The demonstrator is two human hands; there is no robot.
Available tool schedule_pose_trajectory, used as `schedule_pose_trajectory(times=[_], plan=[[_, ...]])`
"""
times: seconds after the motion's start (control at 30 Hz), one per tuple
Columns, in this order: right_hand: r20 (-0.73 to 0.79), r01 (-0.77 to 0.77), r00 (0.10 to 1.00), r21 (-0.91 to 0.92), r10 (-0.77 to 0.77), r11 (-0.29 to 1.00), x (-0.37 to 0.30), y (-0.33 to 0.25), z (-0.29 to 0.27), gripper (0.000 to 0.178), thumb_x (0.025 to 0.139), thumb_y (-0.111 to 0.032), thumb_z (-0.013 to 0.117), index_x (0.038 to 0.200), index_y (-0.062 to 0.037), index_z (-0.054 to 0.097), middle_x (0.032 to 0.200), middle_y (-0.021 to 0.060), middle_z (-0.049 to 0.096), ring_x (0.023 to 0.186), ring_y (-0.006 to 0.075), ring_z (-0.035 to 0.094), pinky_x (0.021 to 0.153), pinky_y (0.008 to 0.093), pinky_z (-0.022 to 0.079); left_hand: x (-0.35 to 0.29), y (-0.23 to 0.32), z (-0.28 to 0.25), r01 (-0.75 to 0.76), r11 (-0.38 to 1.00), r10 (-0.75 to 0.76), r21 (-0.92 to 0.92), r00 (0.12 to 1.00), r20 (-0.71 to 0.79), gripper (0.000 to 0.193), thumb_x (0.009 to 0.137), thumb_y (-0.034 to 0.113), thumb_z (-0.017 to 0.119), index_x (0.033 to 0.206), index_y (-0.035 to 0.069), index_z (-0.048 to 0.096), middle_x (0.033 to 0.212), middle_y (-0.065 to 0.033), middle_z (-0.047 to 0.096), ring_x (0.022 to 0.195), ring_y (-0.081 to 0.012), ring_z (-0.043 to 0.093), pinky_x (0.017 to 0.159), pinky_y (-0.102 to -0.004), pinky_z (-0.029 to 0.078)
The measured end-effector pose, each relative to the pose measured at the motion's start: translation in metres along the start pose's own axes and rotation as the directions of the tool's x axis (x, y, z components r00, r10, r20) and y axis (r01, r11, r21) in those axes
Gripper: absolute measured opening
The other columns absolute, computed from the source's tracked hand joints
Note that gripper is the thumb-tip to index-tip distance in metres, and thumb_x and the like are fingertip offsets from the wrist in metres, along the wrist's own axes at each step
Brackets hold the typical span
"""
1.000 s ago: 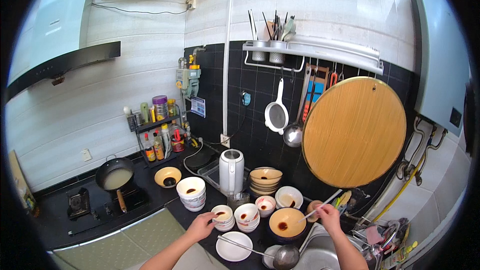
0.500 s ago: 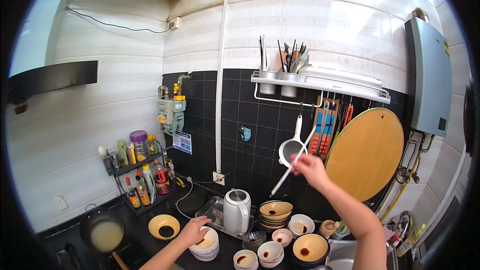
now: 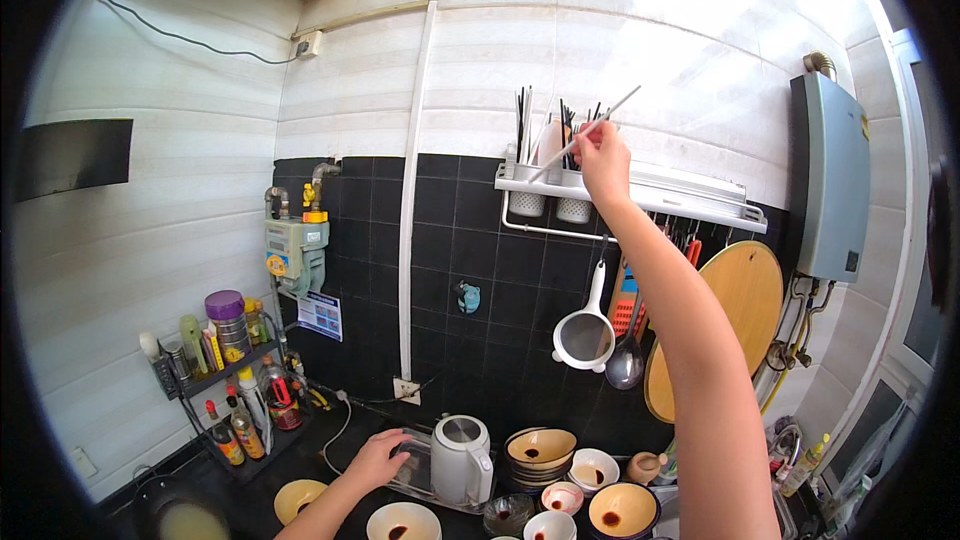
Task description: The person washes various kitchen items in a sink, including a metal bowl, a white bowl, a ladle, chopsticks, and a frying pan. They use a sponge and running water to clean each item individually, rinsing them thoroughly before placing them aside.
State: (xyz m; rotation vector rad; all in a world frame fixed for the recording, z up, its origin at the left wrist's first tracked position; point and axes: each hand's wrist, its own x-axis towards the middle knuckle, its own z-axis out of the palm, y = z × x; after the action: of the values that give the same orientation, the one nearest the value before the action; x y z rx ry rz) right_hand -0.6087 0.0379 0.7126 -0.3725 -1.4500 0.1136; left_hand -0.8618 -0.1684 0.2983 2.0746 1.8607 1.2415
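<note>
My right hand [image 3: 602, 152] is raised to the wall rack [image 3: 690, 192], its fingers pinching long silvery chopsticks [image 3: 622, 102]; whether one stick or a pair, I cannot tell. They slant down to the left in front of the perforated utensil cups [image 3: 526, 203], where other chopsticks stand upright. Low on the left, my left hand [image 3: 378, 458] is open, holding nothing. Its fingers are by the edge of a clear tray [image 3: 412, 478] beside the white electric kettle [image 3: 461, 465]. A white bowl [image 3: 404, 520] with dark sauce is just nearer me.
Several sauce-stained bowls [image 3: 622, 505] and a stack of yellow ones [image 3: 541, 447] crowd the counter. A strainer [image 3: 584, 337], a ladle [image 3: 625, 365] and a round wooden board [image 3: 735, 310] are against the wall. Bottles [image 3: 245, 430] fill the left rack; a pan [image 3: 185, 515] is lower left.
My right hand has risen with the chopsticks from in front of the strainer to the utensil cups. My left hand has left the white bowls for the tray's edge. The view has tilted up.
</note>
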Motion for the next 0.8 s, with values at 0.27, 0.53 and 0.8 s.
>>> schedule_pose_trajectory(times=[0.27,0.53,0.8], plan=[[-0.094,0.051,0.992,-0.267,-0.079,0.962,0.039,0.023,0.032,0.014,0.078,-0.011,0.054,0.086,-0.0002,0.052,0.078,0.0177,0.059,0.076,0.0336,0.056,0.066,0.0391,0.044,0.026,-0.006,-0.010,0.036,0.996,-0.035,-0.082,0.999,0.008,0.033,0.075,0.014,0.058,0.106,0.006,0.054,0.115,-0.0157,0.049,0.105,-0.0307,0.047,0.088,-0.0333,0.039],[-0.011,-0.029,1.000,-0.451,0.027,0.892,0.042,0.063,0.075,0.015,0.079,-0.017,0.052,0.082,-0.0031,0.056,0.081,0.0172,0.059,0.080,0.0338,0.056,0.070,0.0407,0.044,0.018,-0.021,-0.004,0.097,0.987,-0.094,-0.124,0.995,0.030,0.033,0.075,0.013,0.059,0.106,0.006,0.054,0.115,-0.0173,0.049,0.103,-0.0316,0.049,0.086,-0.0330,0.041],[0.171,0.132,0.985,-0.681,-0.019,0.720,0.014,0.077,0.095,0.021,0.070,-0.019,0.064,0.081,-0.0015,0.064,0.085,0.0164,0.060,0.083,0.0312,0.056,0.074,0.0402,0.045,0.000,-0.022,0.002,0.142,0.981,-0.138,-0.134,0.990,0.042,0.033,0.074,0.011,0.059,0.106,0.005,0.054,0.114,-0.0181,0.049,0.104,-0.0320,0.048,0.087,-0.0339,0.040]])
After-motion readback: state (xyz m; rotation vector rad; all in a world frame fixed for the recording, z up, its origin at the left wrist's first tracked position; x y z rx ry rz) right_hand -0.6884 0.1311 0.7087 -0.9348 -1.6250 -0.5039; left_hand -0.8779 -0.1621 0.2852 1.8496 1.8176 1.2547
